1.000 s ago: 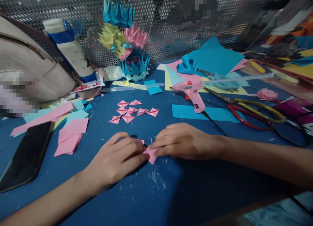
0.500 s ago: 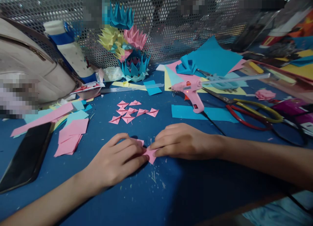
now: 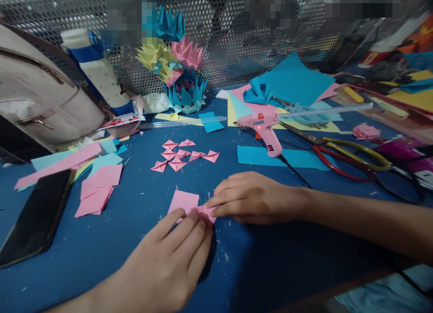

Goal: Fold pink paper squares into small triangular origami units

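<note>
Between my two hands a small piece of pink paper (image 3: 207, 211) lies on the blue table, partly folded and mostly covered by fingers. My left hand (image 3: 172, 252) presses its fingertips onto the near left part of it. From the right, my right hand (image 3: 252, 198) pinches the paper's right corner with fingers close together. A flat pink paper square (image 3: 184, 200) lies just beyond my left fingers, its lower part hidden. Farther out sits a group of several small folded pink paper pieces (image 3: 176, 163).
A pink glue gun (image 3: 267, 128) with its cord and large scissors (image 3: 348, 157) lie at the right. At the left are a phone (image 3: 37, 214) and pink paper squares (image 3: 98, 191). Folded paper flowers (image 3: 186, 94) and a bottle (image 3: 98, 69) stand at the back.
My left hand has shifted nearer to me and turned, its fingers now over the paper's near edge. More of the flat pink square shows. My right hand has barely moved.
</note>
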A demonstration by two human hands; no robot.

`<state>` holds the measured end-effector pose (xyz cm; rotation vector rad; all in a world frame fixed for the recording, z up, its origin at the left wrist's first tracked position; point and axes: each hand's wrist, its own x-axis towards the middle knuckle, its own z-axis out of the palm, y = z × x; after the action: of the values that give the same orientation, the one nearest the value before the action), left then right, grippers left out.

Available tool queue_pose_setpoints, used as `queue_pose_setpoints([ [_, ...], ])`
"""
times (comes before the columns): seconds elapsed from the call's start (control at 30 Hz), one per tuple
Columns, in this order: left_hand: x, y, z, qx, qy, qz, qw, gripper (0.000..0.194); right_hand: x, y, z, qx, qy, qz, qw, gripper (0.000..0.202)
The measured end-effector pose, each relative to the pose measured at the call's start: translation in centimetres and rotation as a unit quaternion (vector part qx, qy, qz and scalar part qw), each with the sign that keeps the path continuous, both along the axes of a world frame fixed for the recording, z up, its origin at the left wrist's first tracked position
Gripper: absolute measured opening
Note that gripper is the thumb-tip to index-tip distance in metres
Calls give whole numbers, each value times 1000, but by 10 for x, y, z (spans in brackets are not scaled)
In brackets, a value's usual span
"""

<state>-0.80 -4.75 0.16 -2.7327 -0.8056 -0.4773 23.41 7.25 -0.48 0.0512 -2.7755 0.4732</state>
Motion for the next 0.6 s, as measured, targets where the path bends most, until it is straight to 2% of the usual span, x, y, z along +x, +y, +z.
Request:
queue_pose_setpoints([
  [0.13,7,-12,-4,2,-4,49,999,42,-3,-5,2,54,5,-27,998,31],
  [0.27,9,-17,-6,-2,1,79,997,41,-9,-11,3,129,-3,-55,990,36],
  [0.4,11,-18,-6,1,5,86,996,42,-14,-12,2,143,-31,-67,987,35],
  [0.6,12,-19,-6,11,1,95,995,41,-21,-14,0,144,-18,-98,985,29],
])
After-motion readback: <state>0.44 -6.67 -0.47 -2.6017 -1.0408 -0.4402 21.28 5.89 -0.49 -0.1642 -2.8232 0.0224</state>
